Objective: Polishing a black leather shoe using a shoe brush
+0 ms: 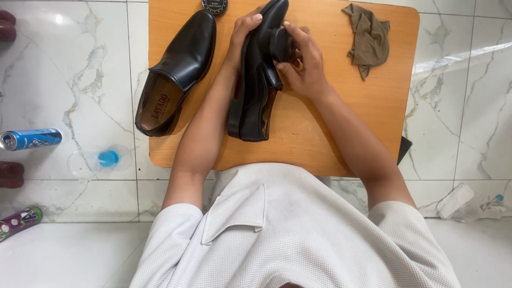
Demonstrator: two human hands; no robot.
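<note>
The left hand grips a black leather shoe that stands on its side near the middle of a wooden board. The left fingers curl together around the far part of the shoe, and the thumb lies along its upper edge. The heel of this shoe points toward the near edge of the board; the toe points away.

The right hand holds a small dark round brush against the right side of the shoe. The right fingers are bent and pressed together around the brush; the exact pinch is partly hidden.

A second black shoe lies flat on the left part of the board, its opening facing up and its tan insole visible. A round black tin sits at the far edge of the board, just beside the toe of that second shoe. A crumpled brown cloth lies on the far right part of the board, well apart from both hands.

On the marble floor to the left lie a blue can and a clear plastic bottle with a blue cap.
</note>
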